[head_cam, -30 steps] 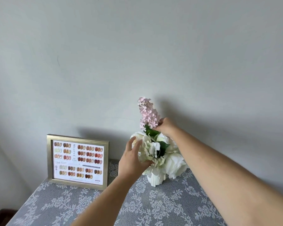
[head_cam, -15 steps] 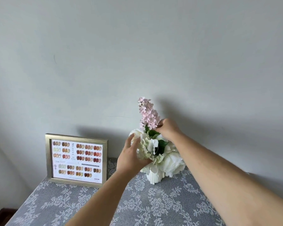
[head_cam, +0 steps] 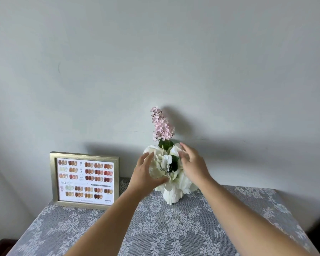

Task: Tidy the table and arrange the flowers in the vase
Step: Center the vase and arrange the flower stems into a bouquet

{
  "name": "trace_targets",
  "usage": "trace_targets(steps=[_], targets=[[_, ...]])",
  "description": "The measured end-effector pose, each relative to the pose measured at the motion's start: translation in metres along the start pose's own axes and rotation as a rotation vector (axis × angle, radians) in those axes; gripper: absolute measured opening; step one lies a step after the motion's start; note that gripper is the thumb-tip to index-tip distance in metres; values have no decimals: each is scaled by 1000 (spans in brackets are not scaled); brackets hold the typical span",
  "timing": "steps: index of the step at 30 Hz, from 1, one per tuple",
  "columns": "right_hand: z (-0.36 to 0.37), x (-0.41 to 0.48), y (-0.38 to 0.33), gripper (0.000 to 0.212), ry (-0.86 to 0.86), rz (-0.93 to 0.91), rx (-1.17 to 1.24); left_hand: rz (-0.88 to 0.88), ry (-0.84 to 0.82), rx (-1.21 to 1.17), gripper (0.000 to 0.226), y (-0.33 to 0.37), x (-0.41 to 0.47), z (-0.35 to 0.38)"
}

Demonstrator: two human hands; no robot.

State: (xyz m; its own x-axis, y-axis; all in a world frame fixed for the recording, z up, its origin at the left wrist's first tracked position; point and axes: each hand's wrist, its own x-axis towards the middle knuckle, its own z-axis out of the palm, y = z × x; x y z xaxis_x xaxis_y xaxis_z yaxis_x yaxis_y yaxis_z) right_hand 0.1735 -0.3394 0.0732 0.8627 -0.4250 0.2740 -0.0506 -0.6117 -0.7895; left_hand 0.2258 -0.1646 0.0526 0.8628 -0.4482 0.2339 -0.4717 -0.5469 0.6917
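Note:
A white ribbed vase [head_cam: 172, 196] stands at the back of the table, close to the wall. It holds a bunch of white flowers [head_cam: 163, 165] with dark green leaves, and a tall pink flower spike [head_cam: 161, 126] rises upright from the middle. My left hand [head_cam: 146, 174] cups the left side of the white blooms, fingers spread and thumb under them. My right hand [head_cam: 191, 163] is at the right side of the bunch, fingers apart, touching the petals but gripping nothing.
A gold-framed picture of nail colour samples [head_cam: 85, 179] leans against the wall at the back left. A grey lace tablecloth [head_cam: 164, 230] covers the table. The grey wall is right behind the vase. The table's left and right edges drop off to dark floor.
My right hand has let go of the pink spike's stem and dropped to the right side of the white blooms. The left hand stays on the left side, fingers more spread.

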Motion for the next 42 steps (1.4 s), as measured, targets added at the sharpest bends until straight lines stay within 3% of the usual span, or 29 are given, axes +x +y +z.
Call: trace_targets(steps=[5,10,15,20,24,31,35,42], targets=[[10,-9,-3,54,6,-163,-122,29,3,-27,98,5,0,-4],[-2,-10,0,56,60,-204,-82,5,-43,-36,109,4,0,-12],[-13,-22,11,51,180,-107,-68,-2,49,28,111,1,0,-21],[-3,-45,13,51,59,-157,-35,6,-57,-37,101,1,0,-16],[0,-46,9,50,54,-200,-32,13,-47,-59,95,5,-1,-10],[-5,-62,18,60,263,-147,-131,18,35,72,97,2,-1,-12],[4,-100,33,51,398,-135,-72,12,-7,31,98,-4,-3,-7],[9,-90,29,40,368,-167,-72,19,53,4,81,-9,-7,-1]])
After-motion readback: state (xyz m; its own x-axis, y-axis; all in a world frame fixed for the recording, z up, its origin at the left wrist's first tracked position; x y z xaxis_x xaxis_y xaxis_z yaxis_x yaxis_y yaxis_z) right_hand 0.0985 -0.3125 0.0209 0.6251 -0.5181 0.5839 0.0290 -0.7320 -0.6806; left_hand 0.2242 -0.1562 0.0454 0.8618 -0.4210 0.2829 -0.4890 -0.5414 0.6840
